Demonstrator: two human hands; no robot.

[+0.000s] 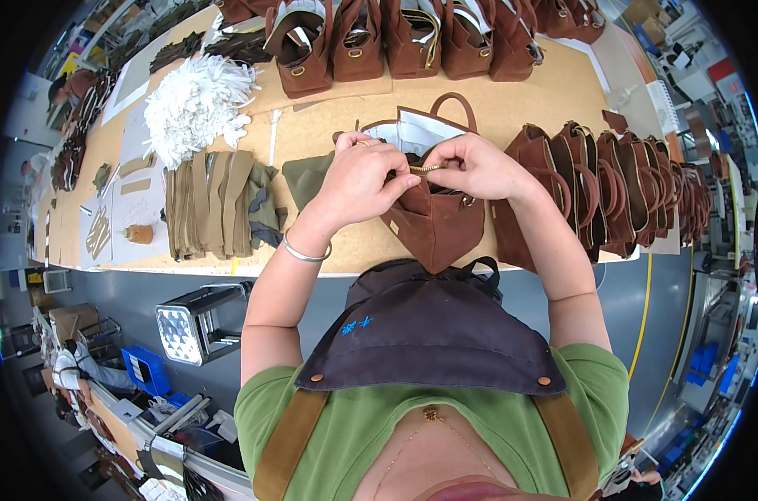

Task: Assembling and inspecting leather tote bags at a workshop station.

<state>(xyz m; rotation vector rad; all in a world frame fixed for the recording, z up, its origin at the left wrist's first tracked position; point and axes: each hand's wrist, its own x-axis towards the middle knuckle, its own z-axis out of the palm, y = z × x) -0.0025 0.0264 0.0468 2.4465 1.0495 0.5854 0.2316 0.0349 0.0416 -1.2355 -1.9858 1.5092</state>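
A brown leather handbag (442,221) stands at the table's near edge, its top spread apart and a pale lining (425,127) showing inside. Along its mouth runs a brass zipper (429,169), which both my hands pinch. My left hand (366,175) has thumb and fingers closed on the zipper's left part, at the bag's rim. Just to the right, my right hand (471,167) grips the zipper between thumb and forefinger. One handle (456,104) arches up behind the bag. Beside my left wrist lies a piece of olive fabric (304,179).
Several similar brown bags (412,46) line the table's far side, and another row (596,188) stands close on the right. To the left are a heap of white strips (197,104), stacked olive-brown strips (208,204) and a small amber bottle (138,234). A metal stool (197,326) stands below the table.
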